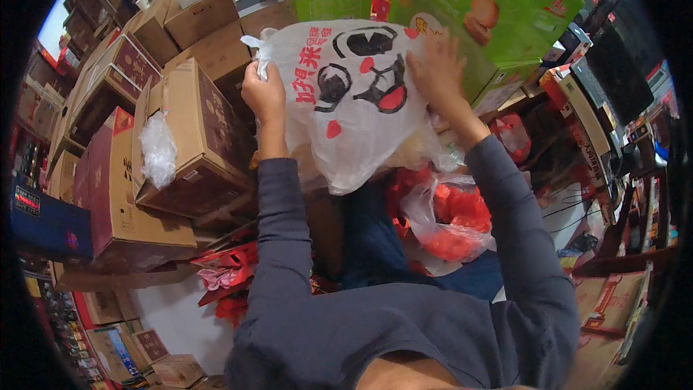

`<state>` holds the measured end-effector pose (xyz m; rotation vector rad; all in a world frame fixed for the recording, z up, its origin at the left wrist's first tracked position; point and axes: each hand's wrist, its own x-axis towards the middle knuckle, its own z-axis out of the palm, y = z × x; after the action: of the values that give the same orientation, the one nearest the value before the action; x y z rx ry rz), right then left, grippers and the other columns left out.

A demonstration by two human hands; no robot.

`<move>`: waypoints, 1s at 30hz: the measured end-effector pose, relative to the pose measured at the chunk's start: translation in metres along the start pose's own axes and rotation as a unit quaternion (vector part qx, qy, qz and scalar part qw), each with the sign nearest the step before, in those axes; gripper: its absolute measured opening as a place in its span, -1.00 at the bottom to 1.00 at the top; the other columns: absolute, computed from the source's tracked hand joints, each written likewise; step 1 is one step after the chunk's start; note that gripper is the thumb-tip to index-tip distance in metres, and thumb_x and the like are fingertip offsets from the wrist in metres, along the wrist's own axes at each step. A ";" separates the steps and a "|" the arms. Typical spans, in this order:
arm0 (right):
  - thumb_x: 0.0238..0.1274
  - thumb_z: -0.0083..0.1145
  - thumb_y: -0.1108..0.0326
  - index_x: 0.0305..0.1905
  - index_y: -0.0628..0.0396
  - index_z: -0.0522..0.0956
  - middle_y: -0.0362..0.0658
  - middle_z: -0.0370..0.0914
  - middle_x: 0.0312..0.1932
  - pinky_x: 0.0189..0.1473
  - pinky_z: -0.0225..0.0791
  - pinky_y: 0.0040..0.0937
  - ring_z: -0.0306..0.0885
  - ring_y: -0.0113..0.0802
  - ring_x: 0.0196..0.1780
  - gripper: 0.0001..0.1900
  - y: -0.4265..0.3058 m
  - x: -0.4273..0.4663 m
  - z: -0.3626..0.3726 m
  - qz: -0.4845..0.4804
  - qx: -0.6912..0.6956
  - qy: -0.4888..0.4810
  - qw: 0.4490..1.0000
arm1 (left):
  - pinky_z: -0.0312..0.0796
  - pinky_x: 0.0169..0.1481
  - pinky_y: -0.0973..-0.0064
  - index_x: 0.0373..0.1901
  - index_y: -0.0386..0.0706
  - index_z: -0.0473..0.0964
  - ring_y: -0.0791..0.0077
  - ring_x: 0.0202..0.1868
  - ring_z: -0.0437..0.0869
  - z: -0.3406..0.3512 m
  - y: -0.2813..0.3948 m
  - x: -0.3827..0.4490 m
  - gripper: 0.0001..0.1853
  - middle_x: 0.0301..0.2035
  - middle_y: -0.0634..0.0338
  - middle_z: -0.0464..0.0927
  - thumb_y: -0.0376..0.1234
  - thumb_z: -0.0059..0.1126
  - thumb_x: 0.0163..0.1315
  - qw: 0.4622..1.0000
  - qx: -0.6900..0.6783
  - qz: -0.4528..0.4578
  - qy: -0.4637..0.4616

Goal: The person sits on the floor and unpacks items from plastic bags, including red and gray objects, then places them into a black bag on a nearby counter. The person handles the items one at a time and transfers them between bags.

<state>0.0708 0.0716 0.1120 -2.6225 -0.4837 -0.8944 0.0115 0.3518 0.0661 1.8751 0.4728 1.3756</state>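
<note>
A white plastic carrier bag (373, 135) with a printed black-and-red cartoon face and red writing is spread out in front of me. My left hand (263, 92) pinches its upper left corner, where a bunched handle pokes out above the fingers. Against the bag's right edge lies my right hand (438, 67), slightly blurred, its fingers extended and spread. Below the bag, a clear plastic bag (417, 216) with red packets (455, 206) inside sits by my legs. What the printed bag covers is mostly hidden.
Stacked cardboard cartons (173, 135) crowd the left, one with crumpled clear plastic (158, 150) on its side. Large green boxes (503, 16) rise beyond my right hand. Red paper goods (230, 271) lie low at left. A dark monitor (617, 76) and loose cables (568, 208) are at right.
</note>
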 end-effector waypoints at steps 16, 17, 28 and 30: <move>0.02 0.10 0.43 0.09 0.26 0.29 -0.07 0.47 -0.14 -0.22 0.38 -0.43 0.48 -0.34 -0.22 -0.53 0.052 -0.013 -0.005 0.249 0.648 -0.169 0.700 | 0.29 -0.28 0.67 -0.26 -0.25 0.50 0.70 -0.39 0.39 -0.007 0.042 0.031 -0.82 -0.36 0.34 0.49 -0.37 0.10 0.13 0.918 -0.367 -0.146 -0.041; 0.03 0.07 0.48 0.08 0.27 0.31 -0.08 0.47 -0.14 -0.22 0.38 -0.42 0.48 -0.35 -0.21 -0.56 0.052 -0.003 -0.003 0.213 0.694 -0.121 0.677 | 0.29 -0.25 0.68 -0.27 -0.26 0.50 0.69 -0.36 0.41 -0.023 0.057 0.042 -0.81 -0.37 0.33 0.50 -0.33 0.12 0.14 0.901 -0.408 -0.139 -0.057; -0.19 0.18 0.42 0.05 0.27 0.35 0.11 0.48 -0.13 -0.04 0.32 -0.32 0.48 -0.17 -0.10 -0.44 0.081 0.053 0.099 0.194 0.330 -0.030 0.923 | 0.26 0.06 0.40 0.02 -0.40 0.24 0.19 -0.05 0.43 -0.063 0.081 0.055 -0.45 -0.05 -0.08 0.37 -0.29 0.16 0.04 0.992 0.110 0.057 -0.032; -0.19 0.18 0.39 0.03 0.28 0.36 0.14 0.46 -0.11 0.01 0.28 -0.28 0.45 -0.08 -0.04 -0.45 0.088 0.054 0.122 0.167 0.292 -0.026 0.941 | 0.02 0.26 0.19 0.19 -0.29 0.04 -0.06 0.20 0.11 -0.049 0.072 0.050 -0.22 0.19 -0.14 0.03 -0.26 0.20 -0.05 0.986 0.152 0.036 -0.054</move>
<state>0.2109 0.0540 0.0377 -2.0945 -0.2502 -0.4759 -0.0253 0.3553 0.1595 2.2199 0.5931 1.2968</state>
